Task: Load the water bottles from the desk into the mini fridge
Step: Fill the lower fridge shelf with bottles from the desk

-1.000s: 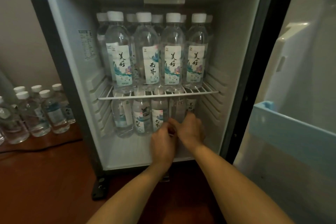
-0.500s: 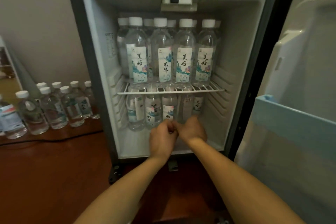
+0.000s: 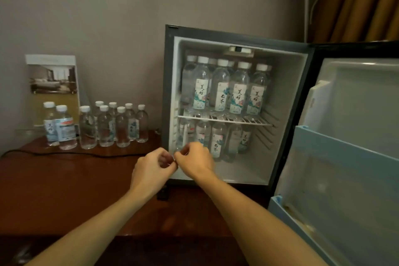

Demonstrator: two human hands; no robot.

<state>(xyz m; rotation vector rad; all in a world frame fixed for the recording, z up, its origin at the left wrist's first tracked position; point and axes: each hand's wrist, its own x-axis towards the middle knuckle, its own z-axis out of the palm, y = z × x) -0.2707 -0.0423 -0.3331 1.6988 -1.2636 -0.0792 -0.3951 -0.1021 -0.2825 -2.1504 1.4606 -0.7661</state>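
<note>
Clear plastic water bottles with white caps are standing on the dark wooden surface beside the open grey mini fridge as the left hand and right hand, both curled and empty, are touching before it.

**Open mini fridge beside a desk, head view**

The mini fridge is standing open at centre right, with water bottles crowding its wire shelf and the floor beneath. Spare bottles are standing at left on the desk. At lower centre, the left hand and right hand are meeting, fingers curled and fingertips touching.
</note>
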